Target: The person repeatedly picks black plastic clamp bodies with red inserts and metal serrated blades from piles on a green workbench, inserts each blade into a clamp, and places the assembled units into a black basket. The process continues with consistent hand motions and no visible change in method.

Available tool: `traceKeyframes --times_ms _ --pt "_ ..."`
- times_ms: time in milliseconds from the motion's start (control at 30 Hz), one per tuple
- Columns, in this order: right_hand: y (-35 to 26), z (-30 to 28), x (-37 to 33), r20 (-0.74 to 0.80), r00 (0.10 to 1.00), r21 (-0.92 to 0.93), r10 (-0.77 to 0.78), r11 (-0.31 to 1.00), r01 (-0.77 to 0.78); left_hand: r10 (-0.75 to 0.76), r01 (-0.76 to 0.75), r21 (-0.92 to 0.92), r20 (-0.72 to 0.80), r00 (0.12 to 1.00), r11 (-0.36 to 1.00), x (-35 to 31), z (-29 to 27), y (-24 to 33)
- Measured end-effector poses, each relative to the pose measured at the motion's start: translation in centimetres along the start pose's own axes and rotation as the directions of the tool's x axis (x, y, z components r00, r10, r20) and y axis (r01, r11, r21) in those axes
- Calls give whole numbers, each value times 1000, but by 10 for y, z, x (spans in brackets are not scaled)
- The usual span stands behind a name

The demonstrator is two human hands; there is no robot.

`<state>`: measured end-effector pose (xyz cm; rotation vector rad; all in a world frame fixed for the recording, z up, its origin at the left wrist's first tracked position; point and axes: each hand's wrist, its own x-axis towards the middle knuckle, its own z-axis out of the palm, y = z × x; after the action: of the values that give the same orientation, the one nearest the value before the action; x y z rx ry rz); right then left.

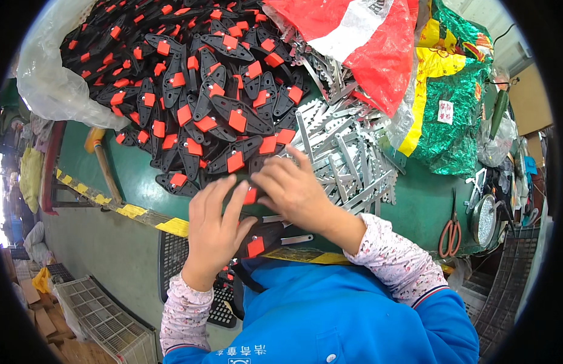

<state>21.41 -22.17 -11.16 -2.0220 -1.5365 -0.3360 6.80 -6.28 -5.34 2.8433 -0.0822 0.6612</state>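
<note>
My left hand (213,225) is curled around a black plastic part with a red block (250,195), its fingers above and its thumb below. From the other side my right hand (298,193) bends its fingers onto the same part; its index finger is raised, and the fingertips are slightly blurred. The hands cover most of this part. Just below, at the table's near edge, lies another black part with a red block (256,246), next to a flat metal strip (297,239). Beyond my hands spreads a large heap of similar black parts (236,118).
Notched metal strips (348,158) are piled right of the heap, below a red and white bag (360,42). A green foil bag (451,115), red-handled scissors (451,233) and a round tin (484,219) are at the right. A wooden-handled hammer (103,162) lies left.
</note>
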Motion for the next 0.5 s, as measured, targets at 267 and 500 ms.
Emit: traceKeyframes --times_ms 267,500 --pt "19 -27 -7 -58 943 -259 328 907 -332 -130 199 -215 299 945 956 -15 16 -29" --pt "23 1 -4 -29 970 -51 241 969 -242 -277 348 -204 309 910 915 -12 0 -17"
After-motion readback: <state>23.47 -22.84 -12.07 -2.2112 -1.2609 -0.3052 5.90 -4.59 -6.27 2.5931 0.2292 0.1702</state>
